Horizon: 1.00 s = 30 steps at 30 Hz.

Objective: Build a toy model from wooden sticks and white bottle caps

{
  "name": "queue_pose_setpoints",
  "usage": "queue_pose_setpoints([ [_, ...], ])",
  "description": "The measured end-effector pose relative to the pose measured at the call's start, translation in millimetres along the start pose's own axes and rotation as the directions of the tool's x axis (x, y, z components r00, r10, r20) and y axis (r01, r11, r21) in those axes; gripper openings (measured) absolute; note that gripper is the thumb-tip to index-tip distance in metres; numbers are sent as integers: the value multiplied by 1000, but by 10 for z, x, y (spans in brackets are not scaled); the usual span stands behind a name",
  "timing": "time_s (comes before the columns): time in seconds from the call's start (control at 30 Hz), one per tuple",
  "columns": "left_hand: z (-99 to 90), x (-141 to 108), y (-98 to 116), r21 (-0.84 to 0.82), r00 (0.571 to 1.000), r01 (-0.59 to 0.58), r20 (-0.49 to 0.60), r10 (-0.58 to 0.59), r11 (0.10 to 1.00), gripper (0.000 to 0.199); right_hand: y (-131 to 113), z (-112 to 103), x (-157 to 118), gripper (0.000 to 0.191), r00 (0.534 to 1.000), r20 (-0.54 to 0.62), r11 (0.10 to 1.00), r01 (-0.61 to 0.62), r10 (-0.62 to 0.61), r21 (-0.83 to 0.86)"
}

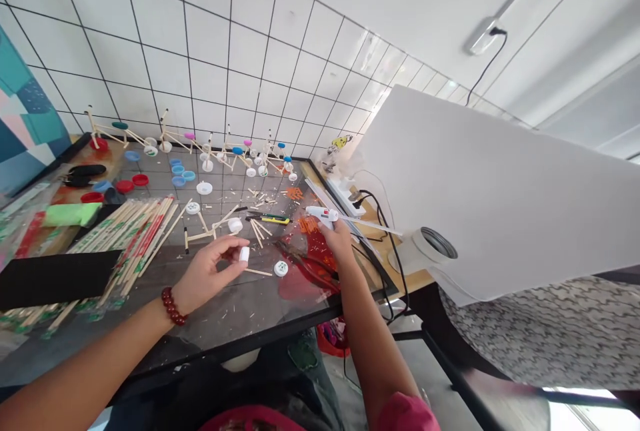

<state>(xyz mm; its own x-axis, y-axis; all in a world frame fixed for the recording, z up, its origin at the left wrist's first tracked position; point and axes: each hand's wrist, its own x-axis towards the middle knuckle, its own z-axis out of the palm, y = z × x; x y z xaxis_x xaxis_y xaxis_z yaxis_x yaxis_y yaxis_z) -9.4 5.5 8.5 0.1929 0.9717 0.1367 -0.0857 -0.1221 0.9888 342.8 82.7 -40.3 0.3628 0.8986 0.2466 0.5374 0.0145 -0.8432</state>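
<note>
Forearms [90,378] forward, left hand [207,272] pinching cap [244,254], right [339,241] holding glue gun [320,216]

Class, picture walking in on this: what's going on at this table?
A person's left hand pinches a white bottle cap, while the right hand grips a white hot glue gun above the glass-topped table. A small stick frame lies just beyond the left hand, bundled chopsticks lie to the left, and miniature bicycle models made of sticks and bottle caps stand along the back.
</note>
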Motion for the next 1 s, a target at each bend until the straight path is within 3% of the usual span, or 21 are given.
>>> queue_pose_setpoints([
  [0.1, -8, -16, 62, 222, 986, -163, 74, 150, 961, 27, 43, 0, -5, 63, 1000, -3, 1000, 21, -21, -11],
  [0.2, -45, -18, 71, 368, 966, -248, 168, 198, 896, 30, 63, 3, 6, 61, 1000, -10, 1000, 1, -1, -28],
  [0.4, -197, 1, 48, 661, 936, -292, 345, 65, 691, 58, 95, -5, 28, 55, 1000, 18, 999, -9, 10, -39],
  [0.57, -250, -14, 143, 797, 918, -312, 392, -50, 517, 56, 87, 14, 27, 50, 1000, 14, 996, 6, -5, -83],
  [0.73, -56, 70, 172, 780, 926, -340, 375, 41, 525, 29, 17, 34, 20, 44, 1000, -8, 987, -14, 13, -161],
  [0.83, 165, 124, 152, 803, 899, -381, 437, -17, 458, 17, -50, 25, 13, 38, 1000, -15, 981, -20, 18, -192],
  [0.93, 342, 139, 167, 813, 866, -431, 494, -73, 390, 20, -116, -4, -16, 32, 998, -68, 979, -9, -5, -204],
  [1.0, 395, 140, 186, 795, 860, -451, 508, -40, 405, 22, -152, -33, -53, 32, 992, -90, 983, 74, -90, -166],
])
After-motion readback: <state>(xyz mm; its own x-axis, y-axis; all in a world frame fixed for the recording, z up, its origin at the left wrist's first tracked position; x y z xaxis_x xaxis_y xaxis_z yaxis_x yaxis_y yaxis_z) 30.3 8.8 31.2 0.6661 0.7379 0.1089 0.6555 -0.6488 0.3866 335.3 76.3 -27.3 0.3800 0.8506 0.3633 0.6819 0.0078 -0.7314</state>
